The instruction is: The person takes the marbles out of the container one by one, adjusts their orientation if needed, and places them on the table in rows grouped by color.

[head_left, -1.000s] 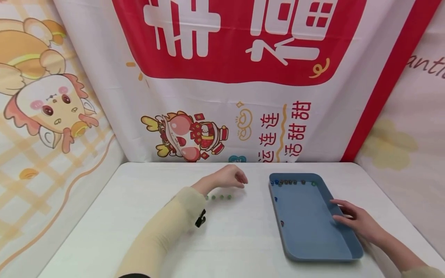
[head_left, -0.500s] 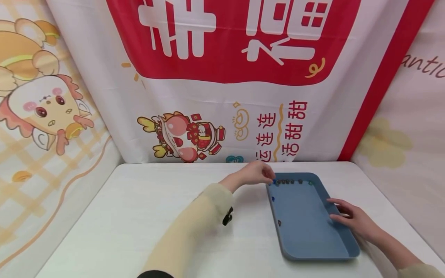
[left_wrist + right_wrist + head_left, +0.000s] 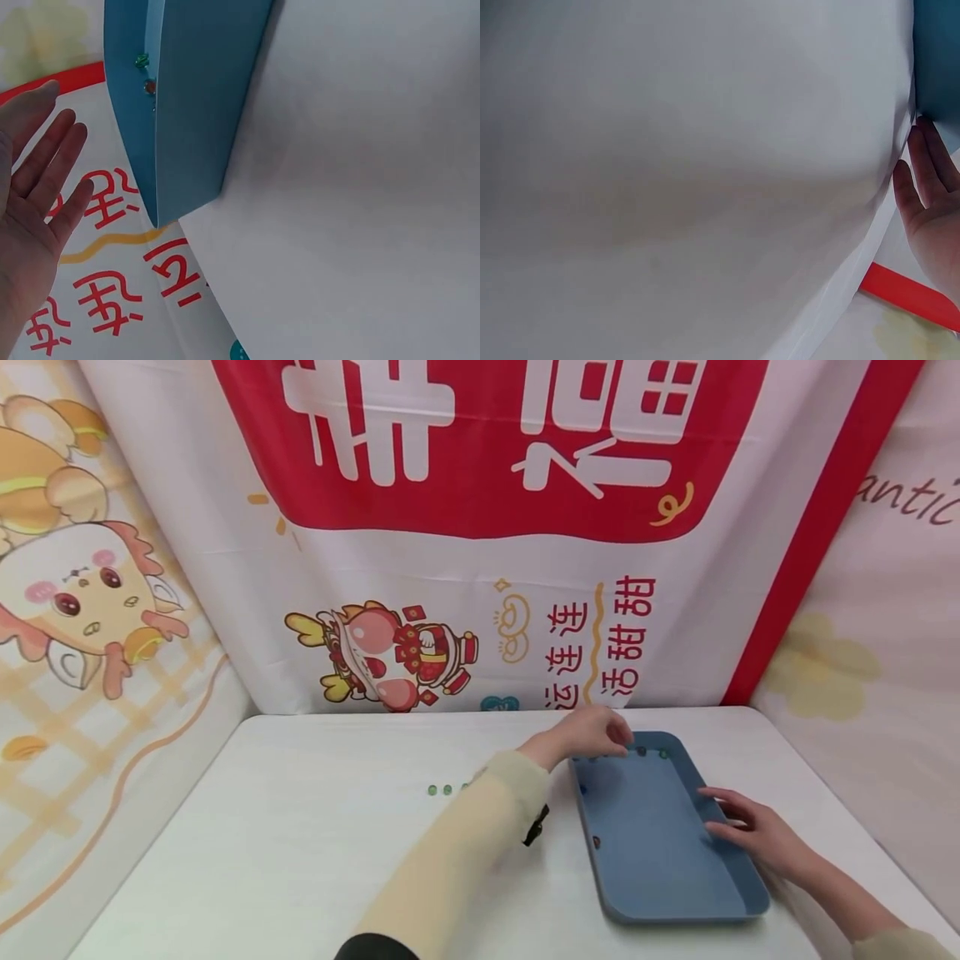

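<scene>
My left hand (image 3: pixel 596 732) hangs over the far left corner of a blue tray (image 3: pixel 660 860). In the left wrist view its fingers (image 3: pixel 56 165) are extended and spaced apart beside the tray wall, and nothing shows between them. Under and beside this hand, several glass marbles lie along the tray's far wall, among them a green marble (image 3: pixel 663 753) and a dark marble (image 3: pixel 641 751). My right hand (image 3: pixel 761 835) rests at the tray's right side, thumb and forefinger at the rim. In the right wrist view its straight fingers (image 3: pixel 922 161) lie against the tray's outer wall.
Green marbles (image 3: pixel 447 790) sit in a row on the white table (image 3: pixel 300 860), partly hidden by the left sleeve. A blue marble (image 3: pixel 583 789) and a brown marble (image 3: pixel 597 842) lie along the tray's left wall. A printed cloth (image 3: pixel 480 560) hangs behind the table.
My left hand has moved right, from over the table near the green marbles to above the tray's far left corner. My right hand has stayed at the tray's right side.
</scene>
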A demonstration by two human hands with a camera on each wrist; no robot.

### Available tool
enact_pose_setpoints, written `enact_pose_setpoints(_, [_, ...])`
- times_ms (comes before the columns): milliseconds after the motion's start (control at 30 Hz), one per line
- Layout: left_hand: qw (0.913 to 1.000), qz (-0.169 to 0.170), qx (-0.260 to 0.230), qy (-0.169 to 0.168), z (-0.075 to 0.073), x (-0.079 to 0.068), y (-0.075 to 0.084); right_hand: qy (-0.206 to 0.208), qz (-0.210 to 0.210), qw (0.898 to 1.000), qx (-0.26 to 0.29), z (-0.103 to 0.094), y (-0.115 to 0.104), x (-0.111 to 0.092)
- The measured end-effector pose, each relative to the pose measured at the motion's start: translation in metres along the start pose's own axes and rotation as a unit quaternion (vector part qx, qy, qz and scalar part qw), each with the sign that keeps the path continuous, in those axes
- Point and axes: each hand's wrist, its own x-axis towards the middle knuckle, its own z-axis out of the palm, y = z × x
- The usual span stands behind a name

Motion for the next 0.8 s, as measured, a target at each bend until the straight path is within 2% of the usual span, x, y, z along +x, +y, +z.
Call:
enact_pose_setpoints(233, [0.9998, 0.017, 0.010, -0.001, 0.016, 0.021, 0.000, -0.005, 0.000, 1.000, 0.000, -0.004, 0.007, 0.000])
enact_pose_setpoints(433, [0.9988, 0.039, 0.030, -0.004, 0.028, 0.034, 0.002, -0.002, 0.003, 1.000, 0.005, -0.005, 0.004, 0.000])
enact_pose_setpoints(800, [0.9991, 0.018, 0.039, -0.005, 0.034, 0.051, 0.001, 0.006, -0.003, 1.000, 0.012, -0.003, 0.003, 0.004])
